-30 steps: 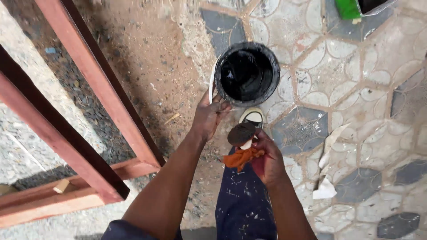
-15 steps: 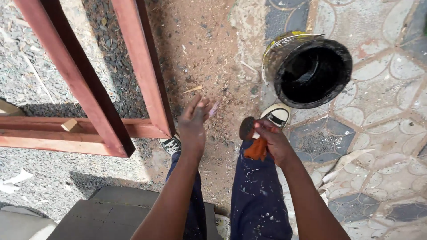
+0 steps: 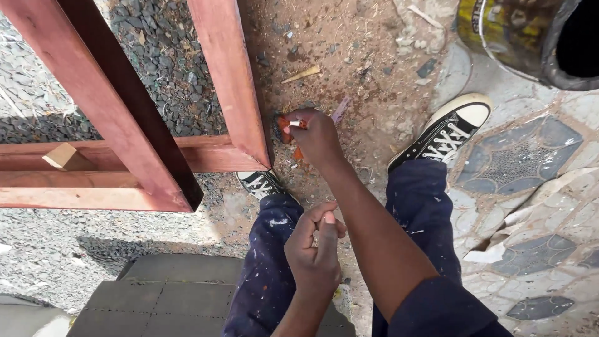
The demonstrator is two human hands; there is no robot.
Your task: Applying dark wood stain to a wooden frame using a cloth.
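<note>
Nearest the camera, the left hand [image 3: 318, 249] hangs over the left knee with its fingers curled loosely inward and the thumb up; it grips nothing. It sits above dark trousers flecked with pale paint, and a dark grey tiled mat [image 3: 181, 293] lies on the ground just to its left.

Further out, the right arm reaches forward between the legs, and the right hand [image 3: 315, 134] is closed around an orange-handled brush [image 3: 286, 125], pressing it low against the foot of the red wooden frame [image 3: 231, 81]. The brush lies well ahead of the left hand and wholly within the right one; only its orange end and a pale band show past the fingers, so the bristles cannot be made out. Orange flecks lie on the dirt just beneath the hand.

A black and white sneaker [image 3: 446, 131] stands to the right of that hand, with the toe of the other sneaker below the frame's corner. Beyond, sandy ground carries wood chips, gravel shows through the frame, and a dark paint-stained bucket [image 3: 518, 37] stands at the far right on patterned paving.
</note>
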